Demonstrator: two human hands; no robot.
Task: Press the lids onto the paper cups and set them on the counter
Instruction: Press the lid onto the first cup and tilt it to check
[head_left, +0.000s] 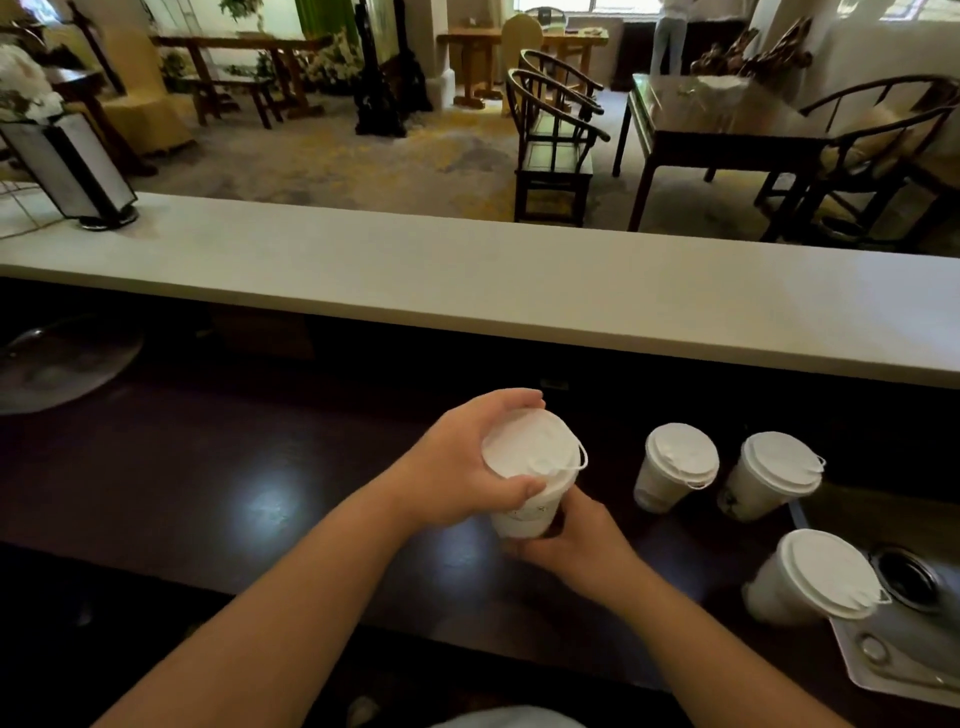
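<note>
A white paper cup (524, 517) stands in the middle of the dark lower counter (218, 483). A white lid (532, 447) sits on its top. My left hand (457, 462) curls over the lid's left rim, thumb on the near edge and fingers on the far edge. My right hand (576, 545) wraps the base of the cup from the near side. Three more lidded cups stand to the right: one (675, 465), another (771, 475) beside it, and a nearer one (815, 577) by the sink.
A long white raised counter (467, 280) runs across behind the dark one. A black menu stand (72, 171) stands at its left end. A metal sink (904, 639) lies at the right edge. A round metal plate (57, 364) sits far left. Beyond are chairs and tables.
</note>
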